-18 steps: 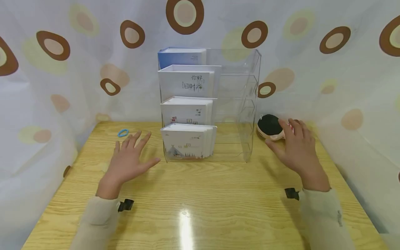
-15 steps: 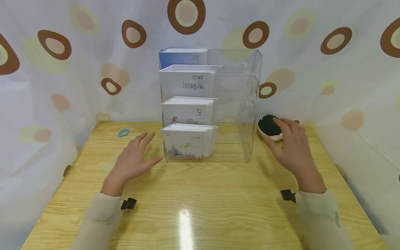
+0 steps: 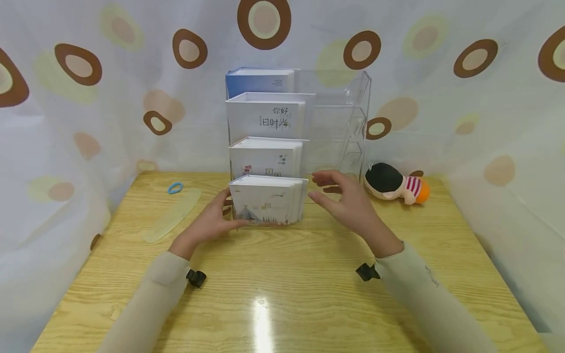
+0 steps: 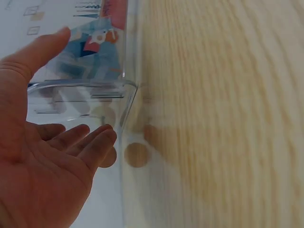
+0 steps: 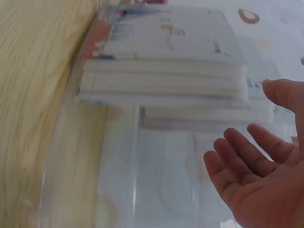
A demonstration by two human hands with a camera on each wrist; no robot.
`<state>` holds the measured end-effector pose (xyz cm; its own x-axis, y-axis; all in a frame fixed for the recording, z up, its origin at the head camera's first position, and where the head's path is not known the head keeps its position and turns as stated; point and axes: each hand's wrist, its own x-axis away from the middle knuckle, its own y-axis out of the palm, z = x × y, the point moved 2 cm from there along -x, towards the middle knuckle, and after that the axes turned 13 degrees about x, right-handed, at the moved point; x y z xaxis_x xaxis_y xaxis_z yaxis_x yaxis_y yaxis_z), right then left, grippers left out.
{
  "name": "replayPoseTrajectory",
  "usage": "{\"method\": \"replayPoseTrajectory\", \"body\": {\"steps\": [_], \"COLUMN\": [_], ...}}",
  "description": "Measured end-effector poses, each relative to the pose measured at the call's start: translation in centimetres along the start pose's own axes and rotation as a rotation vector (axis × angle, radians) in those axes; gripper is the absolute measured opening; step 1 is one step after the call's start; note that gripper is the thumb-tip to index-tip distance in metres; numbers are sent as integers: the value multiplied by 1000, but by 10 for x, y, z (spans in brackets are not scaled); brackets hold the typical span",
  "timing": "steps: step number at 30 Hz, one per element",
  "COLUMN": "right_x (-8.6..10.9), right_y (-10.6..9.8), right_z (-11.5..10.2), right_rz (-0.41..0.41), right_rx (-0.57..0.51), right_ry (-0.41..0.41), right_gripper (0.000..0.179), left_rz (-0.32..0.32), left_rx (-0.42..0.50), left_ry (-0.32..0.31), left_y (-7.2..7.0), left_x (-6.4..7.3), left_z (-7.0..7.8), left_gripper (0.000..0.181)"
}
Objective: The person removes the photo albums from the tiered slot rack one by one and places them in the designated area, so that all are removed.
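A clear tiered rack point(image 3: 335, 117) holds several hardcover books. In its front tier stands a white book point(image 3: 265, 201) with a tent picture. My left hand point(image 3: 212, 220) is at the rack's left front corner, thumb in front of the book's lower edge. In the left wrist view its relaxed fingers point(image 4: 97, 147) lie alongside the clear side wall. My right hand point(image 3: 353, 203) hovers at the right of the front book, thumb and fingers spread apart. The right wrist view shows that hand point(image 5: 266, 175) with nothing in its palm, facing the book's page edges point(image 5: 161, 78).
A plush doll point(image 3: 390, 184) with black hair and a striped top lies right of the rack. A blue ring point(image 3: 175, 188) and a pale yellow, flat curved piece point(image 3: 174, 215) lie on the wooden table point(image 3: 282, 274) at left. A patterned curtain point(image 3: 132, 113) hangs behind.
Both hands have moved inward toward the rack. The right hand has left the doll's side for the book's right edge; the left hand has reached the rack's left corner.
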<state>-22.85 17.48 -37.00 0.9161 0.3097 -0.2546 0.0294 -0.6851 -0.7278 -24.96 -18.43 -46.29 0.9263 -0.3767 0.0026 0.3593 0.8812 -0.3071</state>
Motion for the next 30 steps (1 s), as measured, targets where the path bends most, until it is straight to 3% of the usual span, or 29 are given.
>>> {"method": "replayPoseTrajectory", "body": {"steps": [6, 17, 24, 30], "right_x": [-17, -33, -37, -39], "right_y": [20, 41, 46, 47], "right_z": [-8, -19, -23, -28], "right_rz": [-72, -106, -109, -105], "right_rx": [-115, -323, -368, -330], "right_ry": [77, 121, 126, 130], "right_gripper": [53, 41, 39, 38], "left_rz": [-17, 23, 34, 33], "left_rx": [50, 31, 44, 65], "left_ry": [33, -37, -20, -8], "left_y": [6, 5, 5, 5], "left_x": [-10, -9, -8, -6], "left_z": [-3, -4, -4, -6], "left_gripper": [109, 110, 114, 111]}}
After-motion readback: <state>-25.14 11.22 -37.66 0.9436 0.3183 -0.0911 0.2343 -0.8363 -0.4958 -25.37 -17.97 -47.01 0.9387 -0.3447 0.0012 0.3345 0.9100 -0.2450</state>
